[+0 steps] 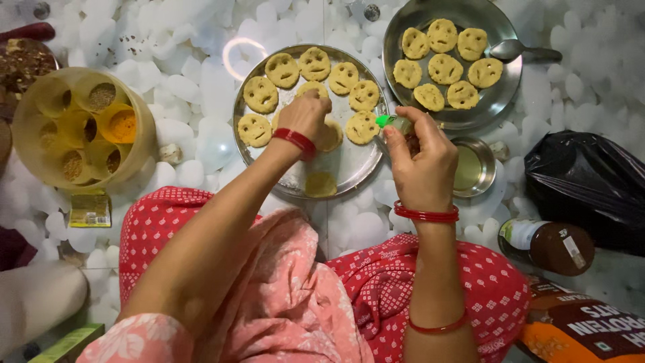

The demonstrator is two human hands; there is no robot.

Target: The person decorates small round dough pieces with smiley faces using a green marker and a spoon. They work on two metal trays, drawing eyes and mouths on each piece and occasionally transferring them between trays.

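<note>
left hand (306, 115) pins a dough face (329, 134) flat on the steel plate (349, 168); right hand (420, 158) keeps a pinch grip on a green-capped tool (393, 122), poised just beside it.

Small yellow sachet (89, 210) btm-left, brown jar w/ white label (547, 245) right, orange-brown pouch (581, 329) btm-right corner
</note>
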